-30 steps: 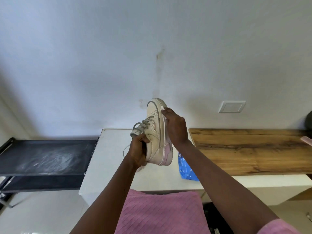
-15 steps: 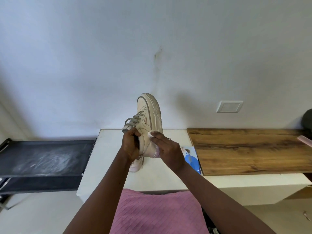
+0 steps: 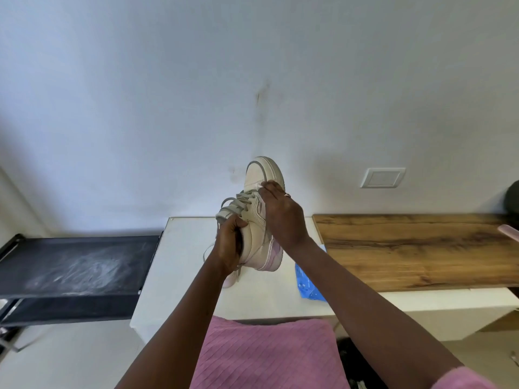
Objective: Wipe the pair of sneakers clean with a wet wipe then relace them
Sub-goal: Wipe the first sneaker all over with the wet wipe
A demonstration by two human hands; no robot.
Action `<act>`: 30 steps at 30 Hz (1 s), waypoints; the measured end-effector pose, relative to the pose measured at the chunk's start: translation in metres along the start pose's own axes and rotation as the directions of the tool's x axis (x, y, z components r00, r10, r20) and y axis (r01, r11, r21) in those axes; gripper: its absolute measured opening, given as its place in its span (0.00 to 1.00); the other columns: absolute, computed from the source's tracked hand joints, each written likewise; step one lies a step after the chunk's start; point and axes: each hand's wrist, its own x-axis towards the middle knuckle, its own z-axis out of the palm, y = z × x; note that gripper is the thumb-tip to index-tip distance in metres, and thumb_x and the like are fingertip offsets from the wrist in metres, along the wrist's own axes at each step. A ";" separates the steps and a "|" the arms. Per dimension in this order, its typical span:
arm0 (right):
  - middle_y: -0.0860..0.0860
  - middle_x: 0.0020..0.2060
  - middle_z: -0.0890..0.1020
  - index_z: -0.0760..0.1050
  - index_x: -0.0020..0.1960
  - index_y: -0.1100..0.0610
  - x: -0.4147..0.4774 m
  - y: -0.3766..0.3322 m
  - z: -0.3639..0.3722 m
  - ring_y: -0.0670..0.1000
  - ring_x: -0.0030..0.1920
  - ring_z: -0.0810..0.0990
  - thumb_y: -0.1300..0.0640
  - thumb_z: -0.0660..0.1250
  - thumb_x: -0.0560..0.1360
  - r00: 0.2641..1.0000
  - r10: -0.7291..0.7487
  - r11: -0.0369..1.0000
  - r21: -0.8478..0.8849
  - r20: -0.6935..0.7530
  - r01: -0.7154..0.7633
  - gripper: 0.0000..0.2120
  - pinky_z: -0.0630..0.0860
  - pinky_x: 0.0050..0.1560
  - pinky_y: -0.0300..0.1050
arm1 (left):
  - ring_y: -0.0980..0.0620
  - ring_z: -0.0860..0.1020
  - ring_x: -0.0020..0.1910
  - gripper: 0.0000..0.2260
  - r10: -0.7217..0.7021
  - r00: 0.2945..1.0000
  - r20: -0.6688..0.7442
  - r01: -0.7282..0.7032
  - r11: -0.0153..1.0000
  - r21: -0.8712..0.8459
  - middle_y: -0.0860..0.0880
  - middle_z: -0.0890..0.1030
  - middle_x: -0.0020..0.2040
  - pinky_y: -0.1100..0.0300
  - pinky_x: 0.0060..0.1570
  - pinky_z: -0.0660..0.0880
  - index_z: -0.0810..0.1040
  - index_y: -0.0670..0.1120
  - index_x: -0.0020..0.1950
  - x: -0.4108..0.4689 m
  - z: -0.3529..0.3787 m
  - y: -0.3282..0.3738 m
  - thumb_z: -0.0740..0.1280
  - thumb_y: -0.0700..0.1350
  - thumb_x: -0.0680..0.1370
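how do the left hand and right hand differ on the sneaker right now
The left hand curls round the sneaker low down, by its collar; the right hand sits higher, near the toe. The left hand holds only the sneaker; the right hand presses a small white wipe against its side. Both touch the same sneaker, held toe-up above the white table.

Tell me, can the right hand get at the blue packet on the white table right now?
Probably yes: the blue packet lies uncovered just under the right forearm. But the right hand is busy pressing a wipe to the sneaker.
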 end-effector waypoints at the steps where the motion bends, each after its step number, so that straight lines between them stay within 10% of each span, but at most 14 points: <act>1: 0.53 0.51 0.83 0.80 0.51 0.61 -0.003 -0.004 0.001 0.52 0.53 0.82 0.65 0.56 0.71 1.000 0.007 1.000 0.030 0.003 -0.007 0.16 0.80 0.35 0.43 | 0.42 0.77 0.56 0.20 0.009 1.000 0.005 -0.009 1.000 -0.008 0.42 0.81 0.54 0.49 0.59 0.72 0.77 0.41 0.58 0.001 0.002 0.002 0.58 0.47 0.71; 6: 0.54 0.47 0.83 0.76 0.53 0.59 -0.031 -0.021 -0.003 0.52 0.43 0.83 0.63 0.60 0.74 0.994 -0.096 0.985 0.136 -0.056 0.103 0.11 0.79 0.35 0.41 | 0.43 0.79 0.56 0.31 -0.013 0.998 0.062 0.015 0.999 -0.032 0.39 0.80 0.56 0.51 0.56 0.75 0.73 0.41 0.65 0.006 0.001 0.006 0.46 0.61 0.79; 15: 0.58 0.53 0.82 0.79 0.57 0.65 -0.048 -0.013 0.000 0.55 0.57 0.80 0.64 0.63 0.76 0.899 -0.432 0.893 0.103 -0.073 0.437 0.12 0.72 0.62 0.43 | 0.47 0.82 0.50 0.41 0.000 0.997 0.079 0.000 1.000 -0.005 0.42 0.82 0.51 0.56 0.52 0.79 0.74 0.41 0.65 0.008 -0.002 0.003 0.43 0.72 0.73; 30: 0.56 0.49 0.83 0.81 0.50 0.64 -0.004 0.010 -0.002 0.55 0.53 0.82 0.67 0.53 0.70 0.997 -0.077 0.997 -0.024 -0.032 0.076 0.19 0.80 0.38 0.42 | 0.48 0.75 0.65 0.48 0.084 0.996 0.022 -0.086 0.984 0.159 0.46 0.78 0.64 0.48 0.67 0.68 0.69 0.50 0.71 0.005 0.001 -0.003 0.50 0.80 0.61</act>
